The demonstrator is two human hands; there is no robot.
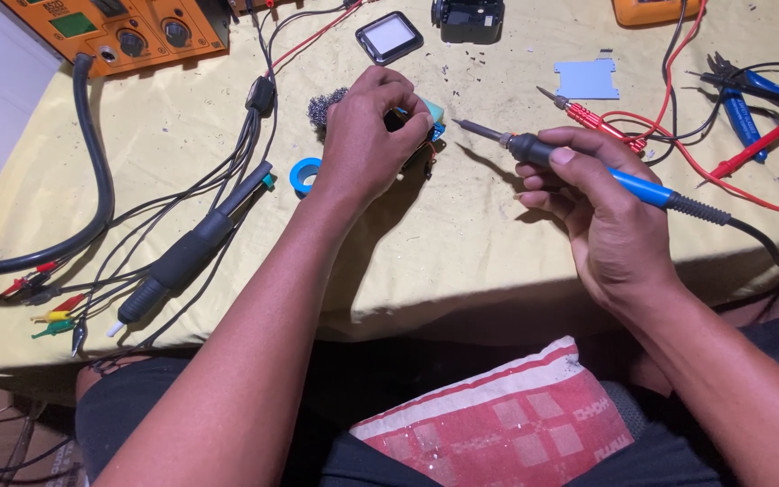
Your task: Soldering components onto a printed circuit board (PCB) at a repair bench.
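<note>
Near the upper middle of the frame, the left hand [367, 135] is curling its fingers tightly around a small circuit board [427, 135] with blue and pale green parts, pinching it just above the yellow tablecloth [462, 243]. Right of centre, the right hand [601, 212] is gripping a blue-handled soldering iron [579, 162] in a closed, pen-like hold, its metal tip pointing up-left toward the board but staying apart from it. A wad of steel wool [322, 108] is lying just left of the left hand, with a blue tape roll [303, 177] below it. A red screwdriver [592, 120] is resting above the right hand.
</note>
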